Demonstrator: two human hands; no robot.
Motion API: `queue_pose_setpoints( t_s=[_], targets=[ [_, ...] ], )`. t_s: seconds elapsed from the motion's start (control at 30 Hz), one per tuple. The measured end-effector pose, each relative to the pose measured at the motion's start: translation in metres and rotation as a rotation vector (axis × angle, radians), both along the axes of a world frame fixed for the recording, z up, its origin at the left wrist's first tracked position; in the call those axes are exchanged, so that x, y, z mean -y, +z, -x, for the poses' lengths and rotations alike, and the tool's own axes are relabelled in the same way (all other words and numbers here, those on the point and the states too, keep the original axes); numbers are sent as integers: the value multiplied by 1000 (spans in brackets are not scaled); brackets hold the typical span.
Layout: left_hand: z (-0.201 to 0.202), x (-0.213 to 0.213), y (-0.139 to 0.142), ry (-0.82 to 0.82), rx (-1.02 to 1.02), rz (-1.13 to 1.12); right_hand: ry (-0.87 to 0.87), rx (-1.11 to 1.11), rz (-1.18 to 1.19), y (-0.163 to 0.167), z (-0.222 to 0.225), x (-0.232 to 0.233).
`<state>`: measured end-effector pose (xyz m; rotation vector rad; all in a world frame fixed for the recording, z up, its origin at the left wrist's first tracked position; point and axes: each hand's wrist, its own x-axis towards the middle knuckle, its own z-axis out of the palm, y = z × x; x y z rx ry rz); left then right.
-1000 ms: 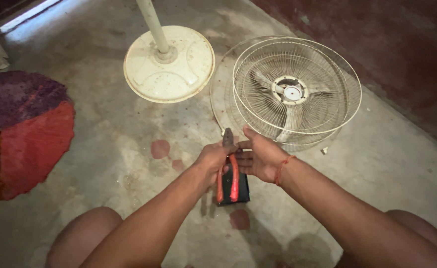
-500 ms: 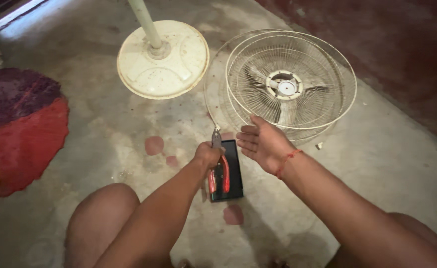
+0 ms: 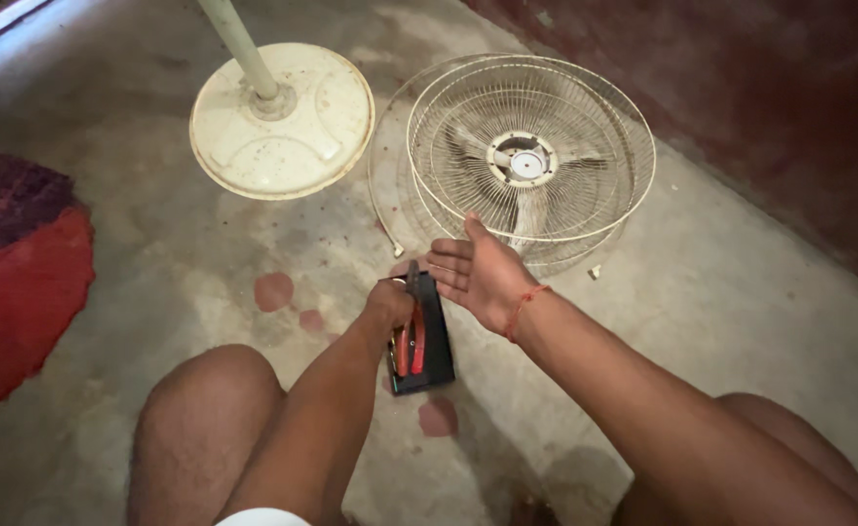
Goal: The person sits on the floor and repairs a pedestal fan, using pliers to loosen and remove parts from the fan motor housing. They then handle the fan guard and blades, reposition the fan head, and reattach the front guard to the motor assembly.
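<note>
Pliers point(image 3: 411, 326), red handles, sit in left hand point(image 3: 390, 304) just above a flat black box point(image 3: 427, 341) on the concrete floor point(image 3: 205, 292), centre frame. Left fingers wrapped round the handles, nose pointing up and away. Steel tool, prob. heavy-ish and stiff, not fragile; handle sleeves look grippy, best hold is mid-handle as now, metal nose likely slick.

L to R: red/purple rug point(image 3: 20, 292) at far left edge, well apart. Cream round fan base point(image 3: 283, 122) w/ pole up-left of the hands. Right hand point(image 3: 478, 273) just beside the pliers nose, palm up, fingers spread, holding nothing. Behind it, wire fan guard point(image 3: 531, 156) w/ blades inside, lying flat; thin wires, judged light and easy to bend, so take by rim. Small pale bit point(image 3: 595, 272) on floor near guard. Dark red wall point(image 3: 789, 117) far right.

Room: bare floor left of hands and to lower right; knees box in the near side, guard rim close ahead.
</note>
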<state>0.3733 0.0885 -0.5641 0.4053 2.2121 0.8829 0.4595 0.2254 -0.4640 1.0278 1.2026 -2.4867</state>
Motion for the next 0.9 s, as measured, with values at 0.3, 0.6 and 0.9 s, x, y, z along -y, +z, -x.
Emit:
queue_pose_setpoints(
  t_s=[0.3, 0.6, 0.9],
  targets=[
    [25, -34, 69, 621, 653, -555, -145, -176, 74, 19, 10, -9],
    [49, -29, 172, 485, 921, -1465, -265, -674, 329, 86, 33, -5],
    [44, -19, 193, 427, 920, -1603, -205, -741, 275, 105, 37, 7]
  ],
)
